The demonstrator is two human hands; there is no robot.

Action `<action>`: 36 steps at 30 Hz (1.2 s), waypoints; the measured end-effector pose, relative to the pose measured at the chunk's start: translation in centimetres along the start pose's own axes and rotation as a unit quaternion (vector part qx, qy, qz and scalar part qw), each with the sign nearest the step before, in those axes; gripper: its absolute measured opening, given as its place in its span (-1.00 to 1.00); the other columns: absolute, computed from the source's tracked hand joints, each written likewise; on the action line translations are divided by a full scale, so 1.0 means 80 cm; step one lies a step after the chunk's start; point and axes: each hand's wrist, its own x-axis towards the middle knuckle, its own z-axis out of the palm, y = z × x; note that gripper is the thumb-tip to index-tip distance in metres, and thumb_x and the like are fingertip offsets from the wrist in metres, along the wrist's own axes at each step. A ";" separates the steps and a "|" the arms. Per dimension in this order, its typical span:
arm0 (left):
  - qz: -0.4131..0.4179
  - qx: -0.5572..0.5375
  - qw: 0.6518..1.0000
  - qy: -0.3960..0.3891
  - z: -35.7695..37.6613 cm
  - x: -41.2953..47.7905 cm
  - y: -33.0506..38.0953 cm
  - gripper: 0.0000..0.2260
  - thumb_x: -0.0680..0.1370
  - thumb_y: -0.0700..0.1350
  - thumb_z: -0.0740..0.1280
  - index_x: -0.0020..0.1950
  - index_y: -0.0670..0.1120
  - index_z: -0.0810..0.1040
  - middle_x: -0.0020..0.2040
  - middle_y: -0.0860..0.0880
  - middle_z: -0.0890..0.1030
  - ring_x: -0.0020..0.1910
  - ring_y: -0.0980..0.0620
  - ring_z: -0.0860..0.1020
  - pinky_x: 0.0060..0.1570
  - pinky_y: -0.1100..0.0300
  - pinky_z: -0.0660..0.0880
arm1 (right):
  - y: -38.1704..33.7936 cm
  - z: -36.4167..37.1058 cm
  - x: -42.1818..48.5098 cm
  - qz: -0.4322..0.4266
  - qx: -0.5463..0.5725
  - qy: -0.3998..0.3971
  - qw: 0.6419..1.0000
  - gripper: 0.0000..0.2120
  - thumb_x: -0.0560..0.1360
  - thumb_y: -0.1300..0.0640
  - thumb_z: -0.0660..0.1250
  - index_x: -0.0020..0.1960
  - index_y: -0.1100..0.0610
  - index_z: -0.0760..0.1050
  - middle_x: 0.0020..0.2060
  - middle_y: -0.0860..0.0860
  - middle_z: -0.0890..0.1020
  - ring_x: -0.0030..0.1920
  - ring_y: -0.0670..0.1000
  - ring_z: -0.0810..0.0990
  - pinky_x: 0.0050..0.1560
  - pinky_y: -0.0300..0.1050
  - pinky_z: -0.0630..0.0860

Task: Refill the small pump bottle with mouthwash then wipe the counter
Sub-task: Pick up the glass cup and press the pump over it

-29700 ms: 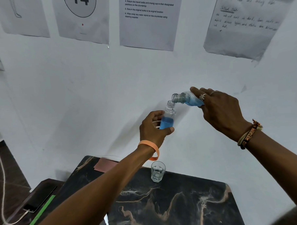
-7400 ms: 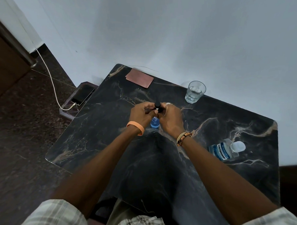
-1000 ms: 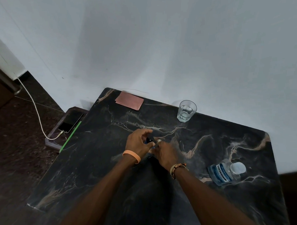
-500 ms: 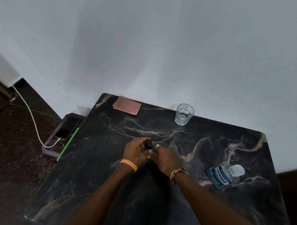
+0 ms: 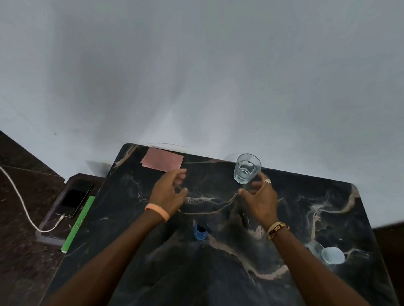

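Hands have been lifted off the small pump bottle (image 5: 201,231), which was being gripped at the pump head half a second ago. Left hand (image 5: 168,193) and right hand (image 5: 259,196) are both loose-fingered now, nothing held. So the refill looks done, and the pink cloth (image 5: 162,161) at the far left is probably needed next. Bottle's been left standing upright mid-counter (image 5: 326,205), long axis vertical, dark pump on top; nozzle direction can't be made out.
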 end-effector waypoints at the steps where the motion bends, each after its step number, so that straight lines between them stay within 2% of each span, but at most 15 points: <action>1: 0.004 0.004 1.000 -0.014 0.008 0.019 0.006 -0.54 0.44 -0.18 0.44 0.29 0.02 0.43 0.11 0.08 0.54 0.03 0.15 0.53 0.08 0.20 0.55 | -0.003 -0.001 0.017 0.010 0.006 0.015 1.000 -0.14 0.33 0.12 0.60 0.50 0.09 0.24 0.14 0.07 0.60 -0.02 0.00 0.62 0.03 -0.02 0.60; 5: 0.013 0.011 0.996 -0.088 0.058 0.088 0.028 -0.45 0.40 -0.15 0.47 0.36 -0.01 0.39 0.18 0.02 0.53 0.04 0.10 0.51 0.08 0.13 0.54 | 0.002 0.004 0.075 0.050 0.001 0.029 0.998 0.12 0.17 0.09 0.69 0.55 0.13 0.12 0.40 0.15 0.40 0.31 0.16 0.48 0.25 0.15 0.52; 10: -0.018 -0.018 0.986 -0.165 0.141 0.131 0.041 -0.30 0.35 -0.19 0.52 0.42 -0.01 0.31 0.32 -0.01 0.49 0.19 0.00 0.52 0.14 0.12 0.51 | 0.022 0.016 0.110 0.057 -0.002 -0.004 0.998 0.19 0.09 0.09 0.70 0.55 0.15 0.12 0.40 0.13 0.43 0.32 0.13 0.49 0.28 0.06 0.51; 12: -0.037 -0.046 0.982 -0.180 0.168 0.141 0.045 -0.26 0.34 -0.22 0.53 0.44 -0.02 0.29 0.35 -0.03 0.47 0.23 -0.05 0.52 0.16 0.06 0.52 | 0.029 0.018 0.115 0.048 0.004 -0.018 0.999 0.17 0.09 0.10 0.71 0.55 0.15 0.14 0.32 0.09 0.51 0.27 0.10 0.53 0.22 -0.09 0.52; 14: -0.034 -0.062 0.978 -0.194 0.188 0.150 0.049 -0.26 0.33 -0.23 0.53 0.44 -0.04 0.29 0.35 -0.07 0.47 0.23 -0.08 0.52 0.16 0.00 0.54 | 0.033 0.021 0.115 0.027 0.000 -0.024 0.999 0.06 0.10 0.07 0.70 0.48 0.13 0.26 0.16 -0.03 0.56 0.16 0.02 0.56 0.02 -0.34 0.48; 16: -0.021 -0.069 0.979 -0.193 0.201 0.154 0.052 -0.32 0.34 -0.26 0.50 0.41 -0.05 0.34 0.30 -0.07 0.52 0.17 -0.09 0.56 0.12 -0.01 0.56 | 0.035 0.023 0.114 0.006 -0.005 -0.018 1.000 -0.10 0.13 0.03 0.69 0.38 0.10 0.37 0.02 -0.14 0.49 0.02 -0.09 0.51 -0.17 -0.54 0.34; 17: -0.024 -0.082 0.979 -0.186 0.205 0.155 0.052 -0.34 0.33 -0.30 0.48 0.39 -0.05 0.37 0.27 -0.07 0.54 0.13 -0.09 0.58 0.09 -0.02 0.57 | 0.036 0.023 0.114 0.003 -0.002 -0.012 1.000 -0.14 0.15 0.01 0.68 0.35 0.09 0.39 0.00 -0.16 0.46 0.00 -0.13 0.49 -0.19 -0.56 0.31; 19: -0.040 -0.117 0.975 -0.182 0.210 0.156 0.051 -0.37 0.33 -0.37 0.42 0.36 -0.07 0.41 0.25 -0.08 0.56 0.09 -0.08 0.60 0.05 0.03 0.59 | 0.037 0.025 0.116 0.021 0.015 -0.005 1.000 -0.15 0.16 -0.01 0.68 0.35 0.08 0.38 0.02 -0.15 0.46 0.00 -0.13 0.48 -0.15 -0.47 0.38; 22: -0.033 -0.111 0.976 -0.186 0.208 0.158 0.050 -0.39 0.35 -0.42 0.35 0.39 -0.11 0.40 0.27 -0.07 0.54 0.12 0.00 0.57 -0.04 0.43 0.51 | 0.037 0.030 0.114 0.050 0.032 -0.008 0.998 -0.19 0.16 0.03 0.68 0.28 0.00 0.32 0.00 -0.14 0.49 0.01 -0.05 0.53 -0.06 -0.26 0.50; 25: -0.034 -0.124 0.975 -0.180 0.194 0.152 0.054 -0.43 0.38 -0.46 0.28 0.37 -0.12 0.44 0.24 -0.03 0.56 0.09 0.06 0.58 -0.03 0.44 0.48 | 0.034 0.034 0.105 0.040 0.035 -0.005 0.999 -0.23 0.17 0.04 0.68 0.20 -0.07 0.27 -0.11 -0.25 0.46 -0.01 -0.05 0.55 -0.08 -0.27 0.52; 28: -0.033 -0.146 0.973 -0.175 0.170 0.142 0.057 -0.44 0.38 -0.50 0.27 0.32 -0.12 0.49 0.08 0.12 0.55 -0.10 0.30 0.54 -0.20 0.55 0.45 | 0.020 0.031 0.093 0.018 0.036 -0.019 0.999 -0.09 0.18 0.04 0.68 0.39 0.04 0.26 0.05 -0.19 0.48 0.11 -0.04 0.52 0.03 -0.24 0.52; 30: -0.040 -0.148 0.972 -0.177 0.156 0.139 0.056 -0.42 0.37 -0.52 0.25 0.32 -0.10 0.49 0.05 0.15 0.55 -0.12 0.27 0.56 -0.20 0.53 0.48 | 0.008 0.029 0.085 -0.005 0.026 -0.033 0.999 0.05 0.19 0.02 0.67 0.52 0.08 0.18 0.19 -0.05 0.53 0.14 -0.07 0.48 0.15 -0.15 0.52; 34: -0.048 -0.140 0.977 -0.151 0.118 0.120 0.062 -0.43 0.36 -0.51 0.30 0.29 -0.06 0.52 0.00 0.23 0.58 -0.12 0.26 0.60 -0.18 0.47 0.52 | -0.024 0.022 0.058 -0.063 -0.007 -0.046 0.997 0.00 0.20 0.01 0.66 0.51 0.13 0.25 0.27 0.07 0.57 0.10 -0.12 0.47 0.09 -0.24 0.46; 36: -0.052 -0.149 0.979 -0.133 0.103 0.106 0.069 -0.44 0.36 -0.50 0.31 0.28 -0.07 0.53 0.03 0.17 0.63 -0.03 0.11 0.64 -0.07 0.29 0.59 | -0.036 0.018 0.046 -0.071 -0.005 -0.058 0.996 0.00 0.20 0.03 0.66 0.51 0.12 0.25 0.30 0.07 0.55 0.19 -0.03 0.52 0.12 -0.24 0.44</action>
